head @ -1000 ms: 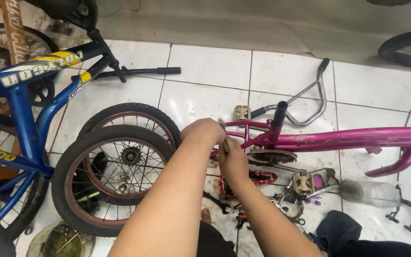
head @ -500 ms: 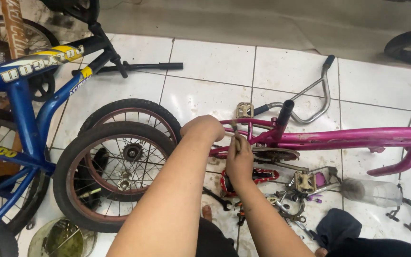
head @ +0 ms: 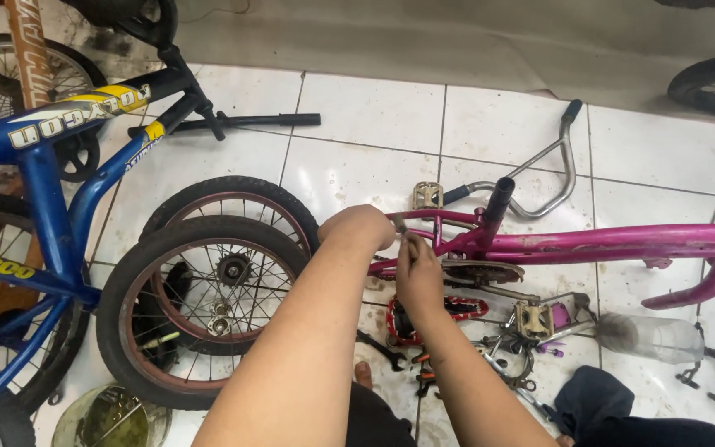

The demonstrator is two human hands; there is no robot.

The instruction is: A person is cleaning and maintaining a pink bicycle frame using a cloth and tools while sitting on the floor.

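two hands meet at the rear end of the pink bike frame (head: 606, 242), which lies on its side on the white tiled floor (head: 357, 116). the left hand (head: 363, 225) is curled into a loose fist against the rear fork end, though whether it grips anything i cannot tell, since its fingers are turned away from view. the right hand (head: 418, 269), just right of it and touching, has its fingertips pinched on a small metal part (head: 400, 224) at the same spot; what kind of part is too small to say. two small wheels (head: 208, 281) lean together just left of the left hand. below the right hand lie a red chain guard (head: 436, 316), loose pedals (head: 539, 319) and scattered tools. a silver handlebar (head: 539, 178) rests beyond the frame, and a blue bicycle (head: 43, 199) stands well to the left.

judging from this, the step in hand is fitting or loosening small hardware at the rear dropout. the next move seems to call for steady fingertip turning while the left hand braces the frame.
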